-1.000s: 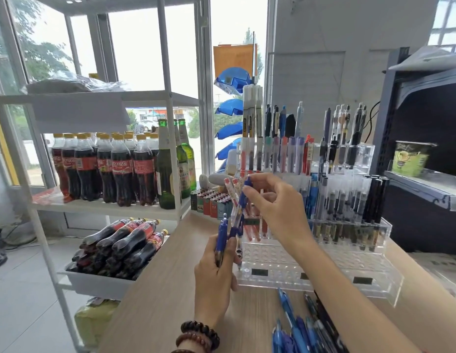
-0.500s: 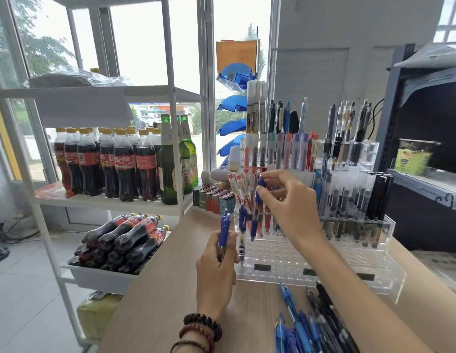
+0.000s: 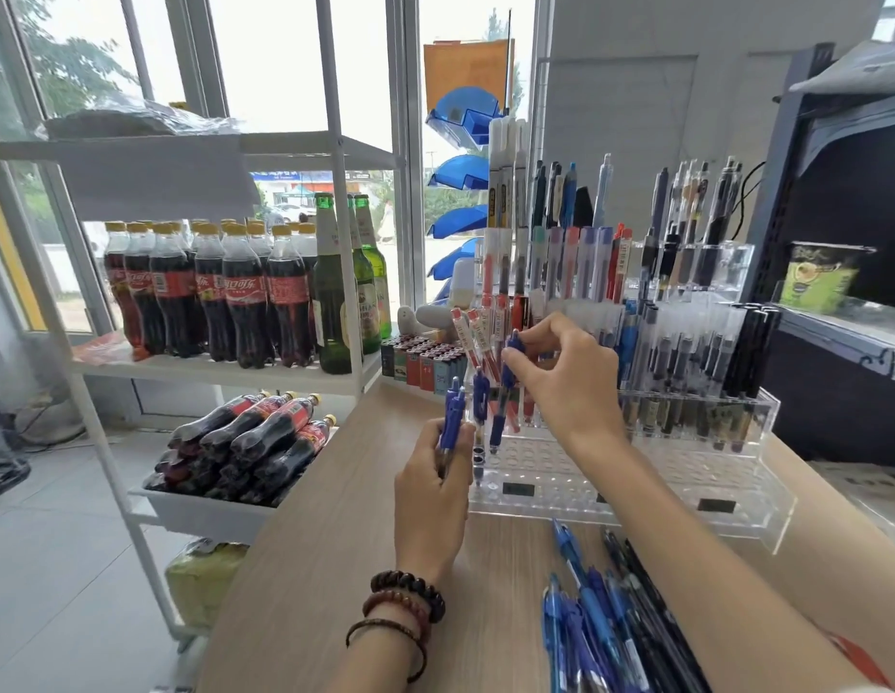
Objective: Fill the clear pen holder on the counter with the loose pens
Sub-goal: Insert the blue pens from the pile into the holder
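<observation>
A clear tiered pen holder (image 3: 685, 497) stands on the wooden counter (image 3: 305, 567); its back rows hold several pens and its front rows are mostly bare holes. My right hand (image 3: 565, 377) pinches the top of a blue pen (image 3: 505, 392) standing over the holder's left end, beside another blue pen (image 3: 479, 407) in a hole. My left hand (image 3: 433, 492) grips two blue pens (image 3: 451, 417) upright just left of the holder. Several loose blue and black pens (image 3: 605, 622) lie on the counter near me.
A white shelf rack (image 3: 225, 372) at left carries cola bottles (image 3: 220, 297) and green bottles (image 3: 342, 287), with more cola lying in a tray (image 3: 205, 512) below. Lighters (image 3: 420, 365) sit behind the holder. A dark shelf unit (image 3: 835, 292) stands at right.
My right hand has lowered its blue pen toward the holder's left end. My left hand has stayed put with its pens; one fewer pen seems to be in it than a second ago.
</observation>
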